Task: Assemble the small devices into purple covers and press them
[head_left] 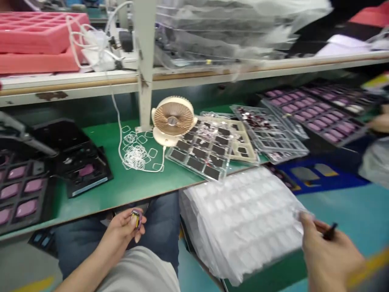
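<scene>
My left hand (129, 227) is closed above my lap, beside the bench edge. Between its fingers is a small purple-rimmed device case (137, 218) with yellow and black parts showing, possibly a watch housing. Far to the right, my right hand (331, 251) is slightly blurred, its fingers curled around a slim dark object (330, 232) whose kind I cannot make out. Its fingertips are close to the edge of a stack covered in white translucent sheeting (243, 215); whether they touch it I cannot tell.
A green bench (130, 184) holds a cream fan (173, 119), a heap of thin white rings (135, 156), clear trays of dark squares (200, 152) and a black fixture (86, 170). Black trays (319, 113) hold purple cases. Another person's hand (379, 121) shows at right. A shelf post (146, 61) rises behind.
</scene>
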Motion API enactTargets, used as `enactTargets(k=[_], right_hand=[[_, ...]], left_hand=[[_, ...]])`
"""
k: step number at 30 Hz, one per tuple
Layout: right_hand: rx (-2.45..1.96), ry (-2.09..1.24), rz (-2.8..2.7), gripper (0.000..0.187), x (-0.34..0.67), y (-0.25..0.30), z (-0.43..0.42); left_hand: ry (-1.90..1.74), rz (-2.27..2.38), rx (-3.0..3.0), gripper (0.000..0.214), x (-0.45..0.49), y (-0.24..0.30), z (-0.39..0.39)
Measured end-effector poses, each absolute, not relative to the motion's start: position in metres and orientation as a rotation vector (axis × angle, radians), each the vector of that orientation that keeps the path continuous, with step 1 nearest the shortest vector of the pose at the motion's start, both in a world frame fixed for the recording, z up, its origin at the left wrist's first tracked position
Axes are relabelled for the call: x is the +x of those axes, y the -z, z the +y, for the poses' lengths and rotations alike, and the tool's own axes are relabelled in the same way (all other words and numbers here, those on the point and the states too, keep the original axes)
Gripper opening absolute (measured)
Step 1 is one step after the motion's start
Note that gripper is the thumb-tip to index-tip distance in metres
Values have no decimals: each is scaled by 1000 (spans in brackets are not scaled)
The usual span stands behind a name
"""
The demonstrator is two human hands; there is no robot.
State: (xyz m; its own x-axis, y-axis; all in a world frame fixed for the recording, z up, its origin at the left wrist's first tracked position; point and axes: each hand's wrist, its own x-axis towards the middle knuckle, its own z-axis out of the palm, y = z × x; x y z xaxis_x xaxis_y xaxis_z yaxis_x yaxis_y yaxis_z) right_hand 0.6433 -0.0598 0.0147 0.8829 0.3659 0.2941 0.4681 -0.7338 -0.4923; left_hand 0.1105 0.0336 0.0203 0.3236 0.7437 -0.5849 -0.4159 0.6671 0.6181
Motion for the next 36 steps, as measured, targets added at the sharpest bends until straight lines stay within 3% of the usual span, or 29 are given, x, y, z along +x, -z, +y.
enactTargets(k=[2,6,9,20,25,28,32,36], right_hand=[[-2308,112,-675,60,559,-19,-56],[-1860,-671,-1007,54,371,-21,-19],[-1601,-1066,-1032,53,283,-16,20],[-1044,-2002,-633,51,225,-8,35],[-994,-1993,-510,51,222,-8,39],[-1109,-1776,-596,51,230,-12,46],[-1310,-1295,-1079,34,236,-27,50],[-1235,-1023,-1405,15,223,-40,48]], left_hand=[[-812,919,416,38,109,-25,38],[-759,830,490,36,106,-35,41],[-765,800,515,38,97,-39,39],[-1020,799,406,39,46,-38,32],[-1020,769,401,36,45,-41,35],[-1072,825,336,26,45,-45,39],[-1139,837,206,37,40,-47,47],[-1193,808,165,44,35,-47,50]])
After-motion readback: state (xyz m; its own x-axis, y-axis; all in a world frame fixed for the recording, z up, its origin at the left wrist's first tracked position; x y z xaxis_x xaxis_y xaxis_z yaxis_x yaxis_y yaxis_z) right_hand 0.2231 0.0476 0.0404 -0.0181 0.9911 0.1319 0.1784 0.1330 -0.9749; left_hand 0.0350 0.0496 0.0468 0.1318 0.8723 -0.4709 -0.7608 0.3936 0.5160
